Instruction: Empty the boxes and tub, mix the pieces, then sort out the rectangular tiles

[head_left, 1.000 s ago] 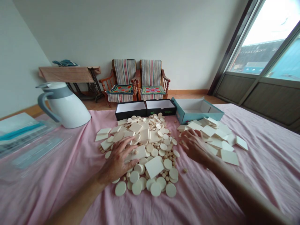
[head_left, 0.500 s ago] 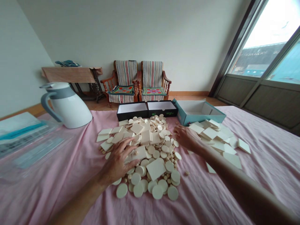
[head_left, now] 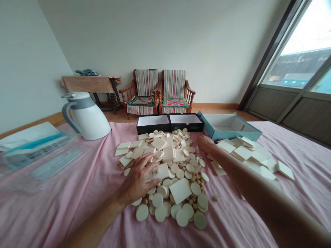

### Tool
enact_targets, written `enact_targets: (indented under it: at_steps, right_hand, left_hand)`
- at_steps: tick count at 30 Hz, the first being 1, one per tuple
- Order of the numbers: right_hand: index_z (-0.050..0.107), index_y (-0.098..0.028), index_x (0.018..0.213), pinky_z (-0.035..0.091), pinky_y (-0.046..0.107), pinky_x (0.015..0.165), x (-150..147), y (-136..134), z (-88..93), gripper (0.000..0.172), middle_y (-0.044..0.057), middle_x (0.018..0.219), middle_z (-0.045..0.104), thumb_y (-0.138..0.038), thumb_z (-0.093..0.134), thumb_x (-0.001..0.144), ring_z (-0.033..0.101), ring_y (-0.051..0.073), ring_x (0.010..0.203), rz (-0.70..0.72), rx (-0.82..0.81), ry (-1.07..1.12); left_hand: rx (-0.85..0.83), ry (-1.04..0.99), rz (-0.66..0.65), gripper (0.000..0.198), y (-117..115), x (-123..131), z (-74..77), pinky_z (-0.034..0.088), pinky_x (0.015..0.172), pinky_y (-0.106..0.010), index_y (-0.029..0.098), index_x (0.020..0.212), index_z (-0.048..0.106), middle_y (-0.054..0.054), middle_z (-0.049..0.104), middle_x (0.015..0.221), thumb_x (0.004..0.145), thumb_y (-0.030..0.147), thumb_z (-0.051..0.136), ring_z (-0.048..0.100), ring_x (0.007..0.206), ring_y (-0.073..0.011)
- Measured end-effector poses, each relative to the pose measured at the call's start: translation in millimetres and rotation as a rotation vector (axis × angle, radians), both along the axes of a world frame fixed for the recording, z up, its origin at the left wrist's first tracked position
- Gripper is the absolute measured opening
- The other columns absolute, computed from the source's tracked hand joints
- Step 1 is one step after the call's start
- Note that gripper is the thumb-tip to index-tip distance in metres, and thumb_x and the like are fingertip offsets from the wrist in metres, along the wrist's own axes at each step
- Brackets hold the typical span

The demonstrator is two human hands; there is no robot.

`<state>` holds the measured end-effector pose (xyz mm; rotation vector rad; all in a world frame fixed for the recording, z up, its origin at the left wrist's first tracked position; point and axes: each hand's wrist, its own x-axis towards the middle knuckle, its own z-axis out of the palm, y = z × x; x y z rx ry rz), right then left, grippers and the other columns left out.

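Observation:
My left hand (head_left: 138, 181) lies over the left side of a heap of pale wooden pieces, its fingers spread and open. Close to its fingertips is a square wooden tile (head_left: 160, 171) with a small bead-like piece on it. Round wooden discs (head_left: 182, 217), more square tiles and small wooden beads (head_left: 198, 178) make up the heap. At the heap's far right edge, my right hand (head_left: 206, 144) is closed, fingers curled down toward the cloth. Whatever it may hold is hidden. Beside my right forearm lies a second pile of square tiles (head_left: 244, 152).
Two black boxes with white insides (head_left: 153, 129) and a teal box (head_left: 230, 133) stand behind the piles. To the left are a white jug (head_left: 94, 120) and clear plastic packaging (head_left: 55, 163). Pink cloth (head_left: 100, 182) covers the surface. Two chairs (head_left: 147, 88) stand by the wall.
The whole view has shifted, so things appear farther right. My right hand has edged slightly away from me, toward the teal box. My left hand keeps its place over the heap.

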<state>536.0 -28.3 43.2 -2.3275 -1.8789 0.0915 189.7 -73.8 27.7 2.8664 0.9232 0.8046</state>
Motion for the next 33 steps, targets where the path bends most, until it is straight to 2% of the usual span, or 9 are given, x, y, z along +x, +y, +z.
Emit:
enact_targets:
  at_steps: [3, 6, 9, 12, 16, 21, 27, 30, 33]
  right_hand:
    - [0.068, -0.009, 0.098, 0.051, 0.033, 0.078, -15, -1, 10.2, 0.016, 0.015, 0.102, 0.067, -0.017, 0.059, 0.087, 0.064, 0.023, 0.094, 0.056, 0.024, 0.007]
    - [0.070, -0.012, 0.097, 0.046, 0.029, 0.082, -45, -2, 29.8, 0.027, 0.014, 0.103, 0.068, -0.007, 0.047, 0.085, 0.063, 0.023, 0.099, 0.155, 0.139, 0.027]
    - [0.067, -0.019, 0.110, 0.044, 0.025, 0.086, -87, -3, 42.1, 0.031, 0.008, 0.107, 0.069, -0.014, 0.049, 0.085, 0.062, 0.017, 0.099, 0.330, 0.222, 0.090]
    - [0.063, -0.016, 0.118, 0.044, 0.030, 0.090, -125, -2, 41.5, 0.038, 0.011, 0.111, 0.066, -0.025, 0.057, 0.081, 0.060, 0.021, 0.102, 0.478, 0.258, 0.110]
    - [0.062, -0.012, 0.112, 0.044, 0.041, 0.092, -151, 6, 34.4, 0.042, 0.017, 0.113, 0.063, -0.037, 0.061, 0.079, 0.057, 0.029, 0.107, 0.463, 0.175, 0.044]
    - [0.063, -0.010, 0.105, 0.045, 0.042, 0.089, -157, 10, 38.2, 0.039, 0.019, 0.111, 0.063, -0.037, 0.063, 0.076, 0.058, 0.031, 0.105, 0.423, 0.130, 0.037]
    - [0.063, -0.015, 0.104, 0.046, 0.035, 0.083, -158, 5, 44.6, 0.028, 0.013, 0.107, 0.063, -0.018, 0.056, 0.078, 0.060, 0.024, 0.098, 0.384, 0.179, 0.098]
    - [0.061, -0.018, 0.109, 0.046, 0.029, 0.081, -145, -4, 45.5, 0.029, 0.008, 0.105, 0.063, -0.018, 0.050, 0.083, 0.060, 0.019, 0.093, 0.365, 0.249, 0.171]
    - [0.062, -0.020, 0.111, 0.046, 0.026, 0.078, -111, -22, 46.7, 0.030, 0.005, 0.100, 0.063, -0.021, 0.053, 0.082, 0.059, 0.015, 0.085, 0.304, 0.414, 0.350]
  left_hand:
    - [-0.001, -0.011, -0.004, 0.039, 0, 0, -0.1, 0.041, 0.104, -0.047, 0.022, 0.114, 0.063, -0.011, 0.048, 0.139, 0.085, 0.048, 0.062, 0.045, 0.128, -0.0301]
    - [-0.003, -0.020, -0.007, 0.037, -1, 0, -0.7, 0.040, 0.104, -0.048, 0.022, 0.113, 0.063, -0.011, 0.049, 0.138, 0.084, 0.046, 0.064, 0.045, 0.128, -0.0304]
    - [-0.003, -0.020, -0.003, 0.037, -2, 0, -1.8, 0.040, 0.104, -0.048, 0.022, 0.113, 0.062, -0.011, 0.050, 0.137, 0.083, 0.043, 0.065, 0.044, 0.129, -0.0306]
    - [-0.007, -0.028, 0.010, 0.039, -2, 0, -3.6, 0.040, 0.104, -0.047, 0.020, 0.114, 0.059, -0.012, 0.051, 0.137, 0.083, 0.044, 0.065, 0.045, 0.129, -0.0303]
    - [0.001, -0.042, 0.029, 0.043, 0, 0, -5.8, 0.041, 0.104, -0.047, 0.019, 0.113, 0.057, -0.013, 0.053, 0.134, 0.082, 0.049, 0.064, 0.046, 0.128, -0.0301]
    - [0.024, -0.031, 0.024, 0.040, 3, 0, -5.9, 0.040, 0.105, -0.047, 0.021, 0.110, 0.060, -0.012, 0.054, 0.133, 0.084, 0.051, 0.061, 0.046, 0.127, -0.0302]
    - [0.031, -0.024, 0.001, 0.029, 6, -1, -6.5, 0.041, 0.105, -0.046, 0.022, 0.107, 0.061, -0.009, 0.054, 0.133, 0.084, 0.041, 0.063, 0.046, 0.127, -0.0287]
    - [0.033, -0.026, -0.010, 0.026, 7, -2, -6.9, 0.041, 0.105, -0.045, 0.023, 0.106, 0.061, -0.009, 0.053, 0.134, 0.084, 0.038, 0.063, 0.045, 0.128, -0.0280]
    - [0.043, -0.019, -0.017, 0.027, 7, -2, -6.7, 0.042, 0.103, -0.045, 0.023, 0.107, 0.061, -0.009, 0.053, 0.134, 0.085, 0.037, 0.062, 0.046, 0.127, -0.0279]
